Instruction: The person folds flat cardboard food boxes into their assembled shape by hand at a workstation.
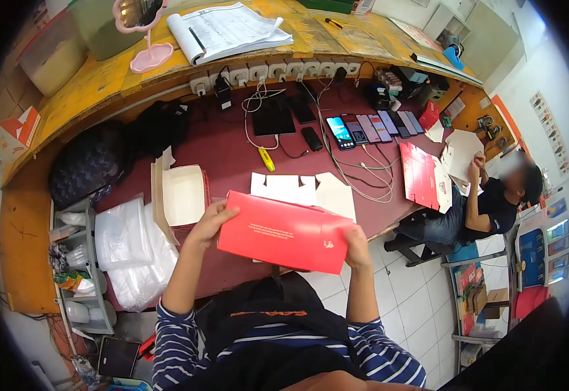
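A red cardboard box [278,231] with small white print is held up in front of my body, above the table's near edge. My left hand [211,225] grips its left end, thumb on the face toward me. On its right end, my right hand [356,246] is closed round the edge. Behind it lies a flat cardboard blank [333,195], white side up, partly hidden by the box. Left of my left hand stands an open box [185,189], pale inside and red outside, its lid raised.
Several phones [341,133] lie in a row among white cables. A yellow highlighter [267,159] rests mid-table. Clear plastic bags [131,251] are piled at left, beside a grey rack [89,300]. At right a seated person [493,202] handles cardboard near red blanks [421,176].
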The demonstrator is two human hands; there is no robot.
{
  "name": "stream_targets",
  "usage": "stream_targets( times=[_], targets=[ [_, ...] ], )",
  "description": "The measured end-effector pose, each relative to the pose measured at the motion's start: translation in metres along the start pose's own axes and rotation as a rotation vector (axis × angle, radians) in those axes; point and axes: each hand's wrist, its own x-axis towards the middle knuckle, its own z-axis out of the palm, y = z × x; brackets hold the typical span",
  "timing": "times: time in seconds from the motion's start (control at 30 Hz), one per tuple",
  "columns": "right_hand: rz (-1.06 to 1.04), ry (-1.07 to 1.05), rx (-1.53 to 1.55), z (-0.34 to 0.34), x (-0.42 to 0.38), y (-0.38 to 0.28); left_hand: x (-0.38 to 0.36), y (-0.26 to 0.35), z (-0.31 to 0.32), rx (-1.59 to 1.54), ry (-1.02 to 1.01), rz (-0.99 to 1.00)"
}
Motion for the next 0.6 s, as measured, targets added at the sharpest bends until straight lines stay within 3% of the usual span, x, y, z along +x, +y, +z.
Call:
stream_targets(
  times=[0.03, 0.07, 0.1, 0.13, 0.17, 0.23, 0.27, 0.33, 0.37, 0.43, 0.47, 0.53, 0.57, 0.6],
  targets=[
    [-0.001, 0.001, -0.003, 0.000, 0.001, 0.004, -0.001, 0.000, 0.005, -0.038, 0.058, 0.125],
    [-0.011, 0.156, 0.004, 0.001, 0.004, 0.014, -0.004, 0.006, 0.019, -0.040, 0.057, 0.125],
    [-0.021, 0.311, 0.011, 0.006, 0.007, 0.022, -0.009, 0.015, 0.039, -0.409, 0.043, 0.147],
    [-0.022, 0.311, 0.010, 0.015, 0.013, 0.028, -0.012, 0.019, 0.049, -0.779, 0.027, 0.164],
    [-0.135, 0.403, 0.081, 0.028, 0.018, 0.035, 0.000, -0.017, 0.026, -0.544, -0.439, 0.287],
    [-0.288, 0.492, 0.196, 0.046, 0.022, 0.045, -0.007, -0.054, 0.045, -0.240, -0.188, 0.020],
    [-0.285, 0.491, 0.194, 0.051, 0.023, 0.047, -0.011, -0.057, 0.061, -0.551, -0.246, 0.134],
    [-0.546, 0.438, 0.156, 0.059, 0.025, 0.053, -0.027, 0.000, 0.107, -1.051, 0.091, -0.148],
    [-0.637, 0.492, 0.138, 0.060, 0.029, 0.059, -0.019, -0.015, 0.107, -1.052, 0.091, -0.151],
    [-0.630, 0.578, 0.092, 0.067, 0.031, 0.060, 0.003, -0.054, 0.099, -1.514, -0.884, 0.396],
    [-0.621, 0.664, 0.047, 0.070, 0.032, 0.059, -0.001, -0.047, 0.102, -1.514, -0.889, 0.394],
    [-0.607, 0.685, -0.060, 0.073, 0.031, 0.061, -0.013, -0.028, 0.111, -0.724, -0.168, 0.342],
    [-0.586, 0.703, -0.164, 0.075, 0.031, 0.062, -0.011, -0.034, 0.113, -0.447, 0.092, 0.271],
    [-0.561, 0.719, -0.267, 0.079, 0.030, 0.062, -0.007, -0.038, 0.114, -0.449, 0.088, 0.269]
  ],
)
